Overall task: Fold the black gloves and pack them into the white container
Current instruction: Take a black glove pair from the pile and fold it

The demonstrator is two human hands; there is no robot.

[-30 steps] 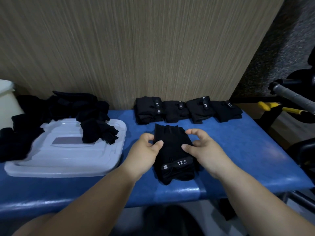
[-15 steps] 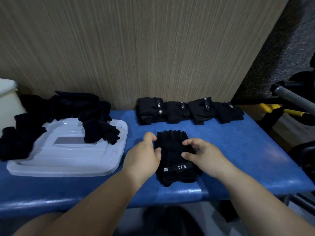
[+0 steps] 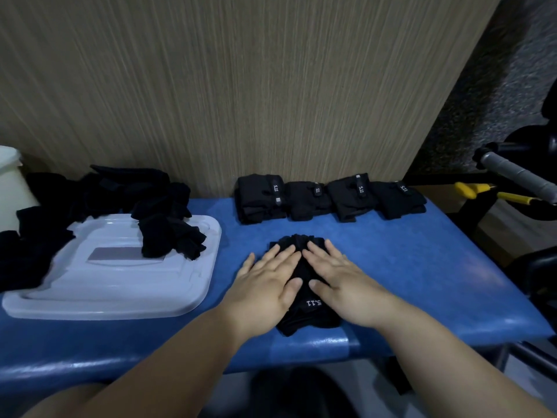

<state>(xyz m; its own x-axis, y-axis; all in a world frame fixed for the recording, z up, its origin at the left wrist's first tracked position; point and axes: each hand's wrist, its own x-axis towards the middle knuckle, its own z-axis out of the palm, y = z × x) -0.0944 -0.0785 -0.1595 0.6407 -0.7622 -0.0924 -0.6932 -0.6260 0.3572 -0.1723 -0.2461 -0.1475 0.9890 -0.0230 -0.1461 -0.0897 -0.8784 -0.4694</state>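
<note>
The black glove [image 3: 302, 324], apparently a stacked pair, was laid flat on the blue worktop [image 3: 422, 267], just to the right of the white lid [image 3: 120, 285] and apart from it. Its long axis was set from the near edge toward the wall [image 3: 271, 86], with the short finger ends pointed away and the labelled cuff turned toward the person. It was pressed down by both hands: the left hand [image 3: 268, 282] and the right hand [image 3: 340, 282] were spread flat on it side by side, fingers straight, nothing gripped.

The step in hand was judged to be the flattening before the fold. The next move would call for the finger end to be pinched and brought over toward the cuff, so that a compact bundle is made like the four folded gloves [image 3: 328, 196] lined up against the wall, right of the lid and farther back.

A heap of unfolded gloves [image 3: 120, 191] was spread behind the lid, with one lying on it. The white container [image 3: 9, 182] was barely seen left of the lid; whether anything was packed in it could not be told.
</note>
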